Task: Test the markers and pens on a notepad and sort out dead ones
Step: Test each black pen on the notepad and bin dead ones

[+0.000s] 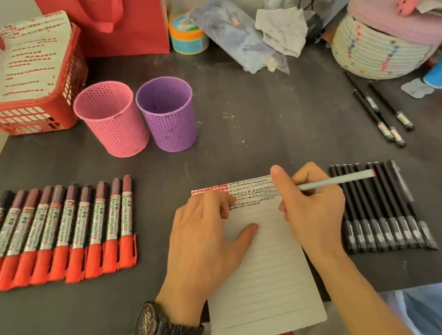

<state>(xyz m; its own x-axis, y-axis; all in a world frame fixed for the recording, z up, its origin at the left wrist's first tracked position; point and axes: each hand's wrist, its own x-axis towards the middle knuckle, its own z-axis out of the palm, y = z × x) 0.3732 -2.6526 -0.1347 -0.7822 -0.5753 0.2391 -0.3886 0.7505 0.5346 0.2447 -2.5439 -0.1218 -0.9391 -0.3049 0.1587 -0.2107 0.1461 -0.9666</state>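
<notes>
Gripped by right hand (313, 205) near frame centre: grey pen (338, 179), long axis almost level, tip pointing left onto upper lines of notepad (262, 289), rear end pointing right over black pens (376, 208). Left hand (209, 231) resting on notepad, fingers relaxed.

Red bag (137, 23): gold letters "IBN" near its top edge. Labels on the markers (53, 236) are too blurred to read.

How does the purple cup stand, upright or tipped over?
Upright. The purple cup rests on its base on the table, open rim facing up, beside the pink cup.
</notes>
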